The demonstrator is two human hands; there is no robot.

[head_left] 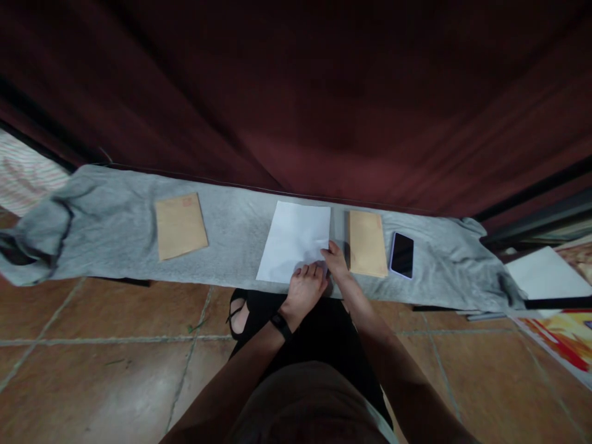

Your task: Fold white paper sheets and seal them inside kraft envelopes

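A white sheet of paper [293, 237] lies on a grey cloth [235, 216] in front of me. At its near right corner, my left hand [308, 287] presses down with bent fingers held close together; a dark band circles that wrist. My right hand [337, 259] pinches the sheet's right edge between thumb and fingers, just above my left hand. Close by on the right is a pile of brown envelopes [367, 243]. Another brown envelope [180, 226], with a red mark in its upper corner, lies apart on the left.
A phone with a pale purple case [402, 255] lies right of the envelope pile. Behind the long narrow surface hangs a dark red curtain [314, 123]. White board-like material [548, 274] stands at the far right. Tiled floor [115, 370] shows below.
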